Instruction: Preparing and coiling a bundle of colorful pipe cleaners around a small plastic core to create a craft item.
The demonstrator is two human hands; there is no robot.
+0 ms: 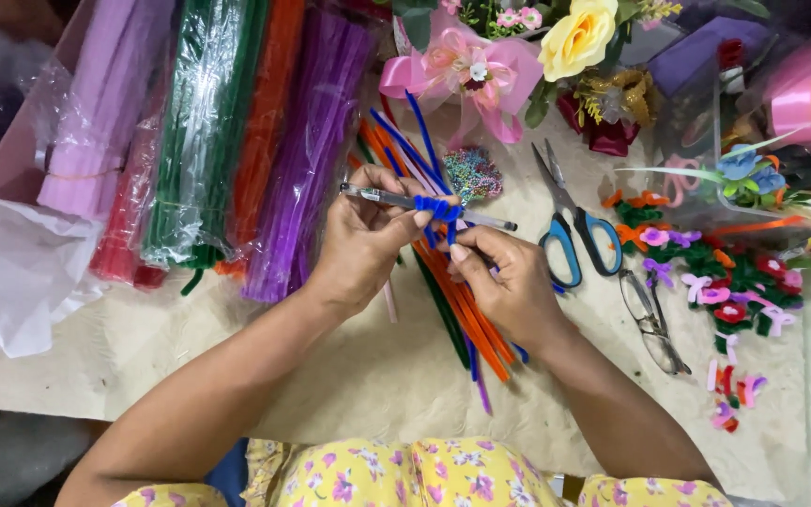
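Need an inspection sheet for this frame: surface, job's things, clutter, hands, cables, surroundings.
Surface: beige mat, mostly covered.
Job's things: blue pipe cleaner coiled around a pen; loose pipe cleaners beneath.
Clutter: scissors, glasses, small finished flowers, bagged pipe cleaner bundles, white bag.
Hands: left hand holds the pen; right hand pinches the blue pipe cleaner.
Cables: nothing seen.
Surroundings: yellow rose, pink bow, wrapped bouquets.
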